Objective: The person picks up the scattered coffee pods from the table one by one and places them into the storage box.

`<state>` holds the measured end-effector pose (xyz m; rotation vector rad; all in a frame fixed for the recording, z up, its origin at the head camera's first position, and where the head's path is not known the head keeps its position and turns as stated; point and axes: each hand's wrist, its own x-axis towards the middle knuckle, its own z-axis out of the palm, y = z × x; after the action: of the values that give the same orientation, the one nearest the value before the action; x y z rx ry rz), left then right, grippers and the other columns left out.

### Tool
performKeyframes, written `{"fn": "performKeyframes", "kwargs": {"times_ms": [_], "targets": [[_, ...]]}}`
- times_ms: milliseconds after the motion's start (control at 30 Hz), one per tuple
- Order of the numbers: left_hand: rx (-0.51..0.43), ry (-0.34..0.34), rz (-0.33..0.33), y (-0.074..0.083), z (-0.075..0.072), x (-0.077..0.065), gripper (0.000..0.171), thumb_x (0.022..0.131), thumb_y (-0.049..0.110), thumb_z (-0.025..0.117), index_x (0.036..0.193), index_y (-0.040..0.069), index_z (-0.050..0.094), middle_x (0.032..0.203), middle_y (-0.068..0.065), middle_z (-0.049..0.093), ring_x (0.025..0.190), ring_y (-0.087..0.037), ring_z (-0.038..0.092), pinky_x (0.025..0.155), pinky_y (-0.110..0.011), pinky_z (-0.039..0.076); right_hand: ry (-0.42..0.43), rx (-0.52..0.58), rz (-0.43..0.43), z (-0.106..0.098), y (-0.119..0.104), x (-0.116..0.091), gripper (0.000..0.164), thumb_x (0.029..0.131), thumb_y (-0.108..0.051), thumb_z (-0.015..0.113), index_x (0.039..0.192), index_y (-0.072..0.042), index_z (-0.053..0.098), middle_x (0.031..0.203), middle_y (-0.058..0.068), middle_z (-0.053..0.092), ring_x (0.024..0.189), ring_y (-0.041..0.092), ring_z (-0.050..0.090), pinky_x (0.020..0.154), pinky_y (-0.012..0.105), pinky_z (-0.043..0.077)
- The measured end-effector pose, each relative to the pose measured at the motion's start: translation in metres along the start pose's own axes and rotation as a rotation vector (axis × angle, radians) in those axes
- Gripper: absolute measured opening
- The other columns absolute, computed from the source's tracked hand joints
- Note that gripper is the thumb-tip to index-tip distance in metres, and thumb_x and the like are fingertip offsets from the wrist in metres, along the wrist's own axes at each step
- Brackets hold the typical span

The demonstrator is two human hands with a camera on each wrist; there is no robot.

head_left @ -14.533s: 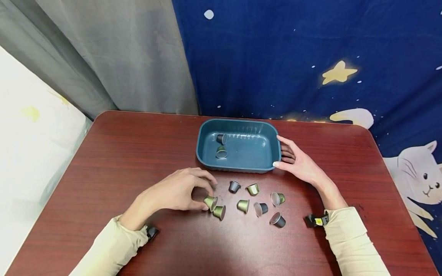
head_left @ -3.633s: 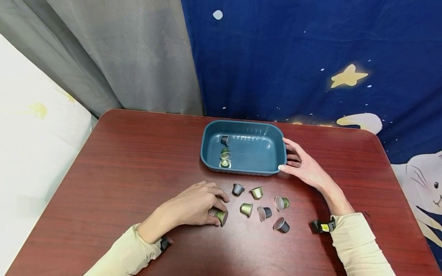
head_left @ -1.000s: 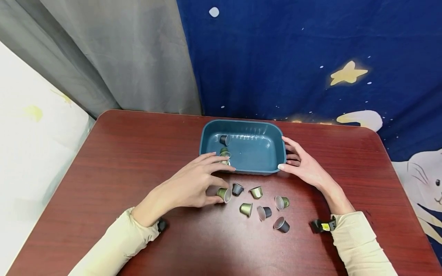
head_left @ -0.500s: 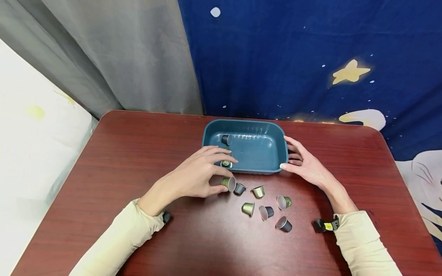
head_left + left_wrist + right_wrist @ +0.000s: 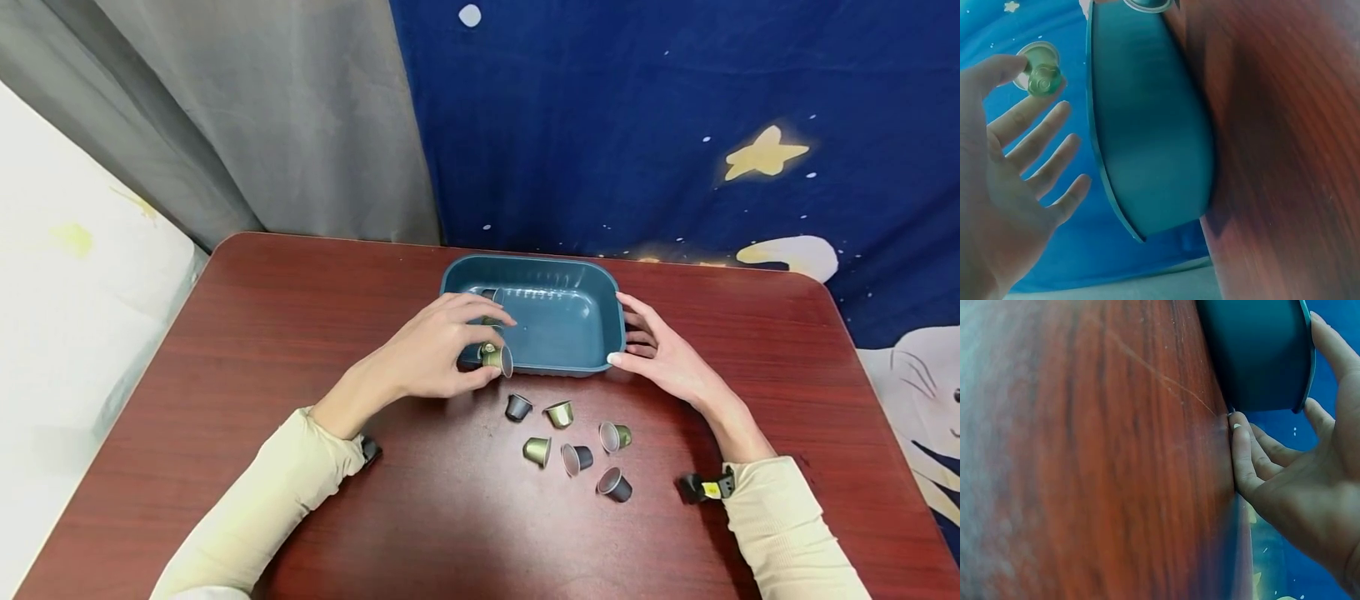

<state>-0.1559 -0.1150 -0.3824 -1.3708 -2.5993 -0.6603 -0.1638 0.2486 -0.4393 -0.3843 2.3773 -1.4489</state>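
My left hand (image 5: 427,350) pinches a green coffee capsule (image 5: 497,358) between thumb and index finger, over the front left rim of a teal plastic bin (image 5: 558,329). In the left wrist view that capsule (image 5: 1042,65) is held above the bin's side, the other fingers spread out. At the bin's right end, my right hand (image 5: 667,358) touches the rim with thumb and index fingertip, holding nothing else; its other fingers bend near the tabletop in the right wrist view. Inside the bin on the left, a dark capsule (image 5: 492,295) shows, and others there are mostly hidden by my left hand.
In front of the bin lie several capsules, among them a dark one (image 5: 518,407), a green one (image 5: 537,451) and another dark one (image 5: 615,484). They rest on a reddish-brown wooden table (image 5: 322,292). Behind its far edge hang grey and blue curtains (image 5: 600,125).
Since the earliest frame a green capsule has been put into the bin. My left hand has since picked up another from the table and raised it to the rim. My right hand stays put.
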Motion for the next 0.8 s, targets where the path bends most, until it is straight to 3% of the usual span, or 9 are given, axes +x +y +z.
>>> {"fn": "performKeyframes", "kwargs": {"times_ms": [200, 500, 800], "targets": [[0.003, 0.024, -0.012, -0.006, 0.000, 0.007, 0.022, 0.089, 0.037, 0.064, 0.095, 0.019, 0.077, 0.129, 0.005, 0.061, 0.127, -0.019, 0.048, 0.107, -0.042, 0.034, -0.001, -0.001, -0.005, 0.000, 0.001, 0.000, 0.086, 0.092, -0.023, 0.074, 0.157, -0.039, 0.020, 0.152, 0.011, 0.038, 0.128, 0.029, 0.048, 0.101, 0.029, 0.044], [0.021, 0.035, -0.008, -0.014, 0.002, 0.015, 0.023, 0.084, 0.039, 0.078, 0.096, 0.019, 0.079, 0.127, 0.003, 0.062, 0.125, -0.021, 0.049, 0.106, -0.043, 0.036, 0.005, 0.001, -0.017, -0.001, 0.001, 0.000, 0.086, 0.092, -0.021, 0.074, 0.157, -0.037, 0.021, 0.152, 0.012, 0.038, 0.128, 0.030, 0.048, 0.097, 0.020, 0.043], [0.046, 0.064, -0.027, -0.017, 0.007, 0.023, 0.025, 0.081, 0.040, 0.082, 0.096, 0.020, 0.081, 0.126, 0.003, 0.063, 0.122, -0.020, 0.050, 0.104, -0.041, 0.037, -0.001, -0.009, 0.000, -0.002, 0.000, 0.001, 0.086, 0.092, -0.025, 0.074, 0.157, -0.041, 0.020, 0.152, 0.010, 0.038, 0.128, 0.029, 0.047, 0.103, 0.038, 0.042]]}}
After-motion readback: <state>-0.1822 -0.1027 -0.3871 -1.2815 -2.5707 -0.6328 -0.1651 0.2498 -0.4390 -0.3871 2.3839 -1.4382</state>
